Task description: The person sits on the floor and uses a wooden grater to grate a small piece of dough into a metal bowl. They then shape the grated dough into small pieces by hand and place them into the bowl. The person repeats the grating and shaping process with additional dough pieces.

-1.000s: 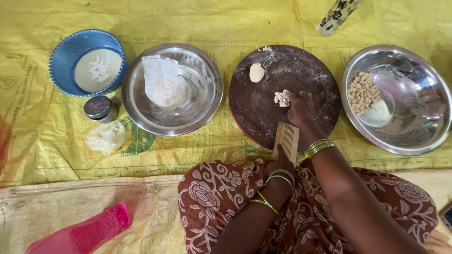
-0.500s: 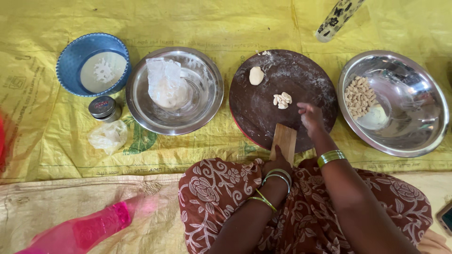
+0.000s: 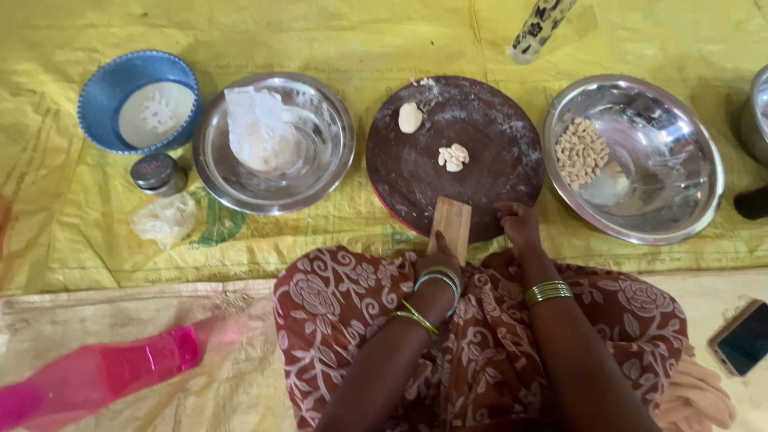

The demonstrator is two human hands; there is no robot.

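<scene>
A yellow printed sheet (image 3: 384, 32) is spread across the floor, and at six o'clock a lap in brown floral cloth (image 3: 480, 352) is seen. At the centre a round dark wooden board (image 3: 480, 168) dusted with flour is set, flanked at three o'clock by a steel bowl (image 3: 680, 200) of pale nuts (image 3: 582, 150) and at nine o'clock by a steel bowl (image 3: 320, 176) with a white plastic bag (image 3: 256, 128); further toward ten o'clock a blue bowl (image 3: 104, 104) and a small tin (image 3: 156, 172) are placed. The board's near handle (image 3: 450, 226) is gripped from below by the left hand (image 3: 438, 260), its fingers closed around the wood. The board's near rim is pinched by the right hand (image 3: 520, 228), fingers curled on the edge. The board is judged stiff, fairly heavy and floury-slick, best taken by handle and rim. On it a dough ball (image 3: 410, 118) at twelve o'clock and small dough pieces (image 3: 453, 157) are left; these are judged soft and easily squashed.
</scene>
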